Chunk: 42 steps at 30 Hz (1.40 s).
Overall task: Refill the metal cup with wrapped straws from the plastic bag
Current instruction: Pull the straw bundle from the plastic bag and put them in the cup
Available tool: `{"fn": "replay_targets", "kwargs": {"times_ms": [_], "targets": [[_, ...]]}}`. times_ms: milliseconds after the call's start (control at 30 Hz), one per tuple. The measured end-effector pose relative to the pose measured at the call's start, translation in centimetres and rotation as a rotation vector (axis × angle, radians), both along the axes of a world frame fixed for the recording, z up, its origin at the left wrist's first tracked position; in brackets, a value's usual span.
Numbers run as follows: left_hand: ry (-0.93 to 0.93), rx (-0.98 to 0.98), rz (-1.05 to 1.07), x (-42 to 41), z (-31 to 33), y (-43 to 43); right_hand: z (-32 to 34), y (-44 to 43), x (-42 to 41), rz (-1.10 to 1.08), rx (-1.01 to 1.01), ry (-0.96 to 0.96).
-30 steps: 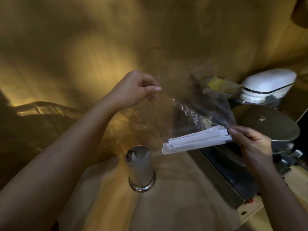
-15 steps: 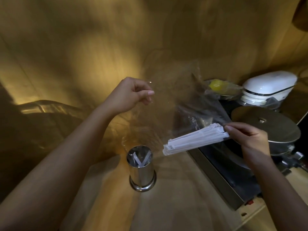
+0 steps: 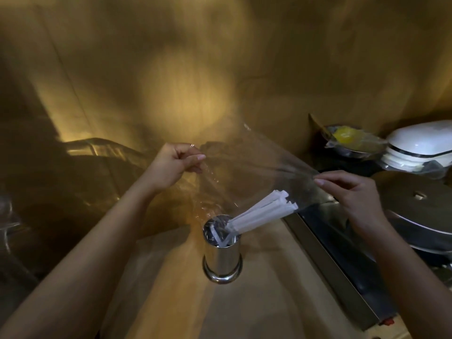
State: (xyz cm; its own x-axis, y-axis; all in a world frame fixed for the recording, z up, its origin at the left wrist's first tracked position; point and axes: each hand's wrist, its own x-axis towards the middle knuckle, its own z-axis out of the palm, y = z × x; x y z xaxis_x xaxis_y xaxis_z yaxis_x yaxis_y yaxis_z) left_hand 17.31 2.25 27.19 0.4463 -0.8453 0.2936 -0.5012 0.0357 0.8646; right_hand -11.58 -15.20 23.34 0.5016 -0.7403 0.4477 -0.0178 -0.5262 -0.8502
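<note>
A shiny metal cup (image 3: 222,258) stands upright on the wooden counter, with a few white wrapped straws inside. A bundle of white wrapped straws (image 3: 261,212) slants down to the left, its lower ends in the cup's mouth and its upper ends still inside the clear plastic bag (image 3: 252,167). The bag is stretched above the cup between both hands. My left hand (image 3: 175,163) pinches its left edge. My right hand (image 3: 354,194) pinches its right corner, just right of the straws' upper ends.
A black appliance with a steel rim (image 3: 337,267) runs along the right side of the counter. On it sit a round metal lid (image 3: 420,201), a white lidded container (image 3: 420,145) and a bowl with something yellow (image 3: 347,138). A golden wall stands behind.
The straw bundle has slid down and left out of my right hand's grip, its lower ends now in the cup. My right hand now holds the bag corner; both hands came lower.
</note>
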Motion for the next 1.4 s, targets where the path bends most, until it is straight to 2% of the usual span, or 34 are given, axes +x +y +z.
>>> {"fn": "replay_targets", "kwargs": {"times_ms": [233, 400, 500, 600, 733, 1000, 1400], "targets": [[0.081, 0.008, 0.058, 0.9, -1.9, 1.2, -0.9, 0.3, 1.9, -0.003, 0.027, 0.005], [0.157, 0.024, 0.088, 1.4, -3.1, 1.9, -3.2, 1.1, 2.3, 0.067, 0.291, -0.049], [0.201, 0.02, 0.11, 1.8, -3.6, 2.2, -5.8, 1.8, 2.1, 0.166, 0.402, -0.008], [0.262, 0.002, 0.152, 2.1, -4.1, 2.3, -7.9, 2.6, 2.5, 0.157, 0.357, 0.103], [0.29, 0.017, 0.148, 2.5, -4.6, 2.5, -8.4, 2.6, 3.5, 0.041, 0.354, 0.0], [0.31, -0.099, 0.208, 3.6, -4.7, 3.9, -3.0, 1.8, 5.8, 0.067, 0.233, -0.088], [0.439, -0.18, 0.3, 3.1, -5.6, 6.1, 1.7, 2.1, 7.9, 0.16, 0.084, -0.045]]}}
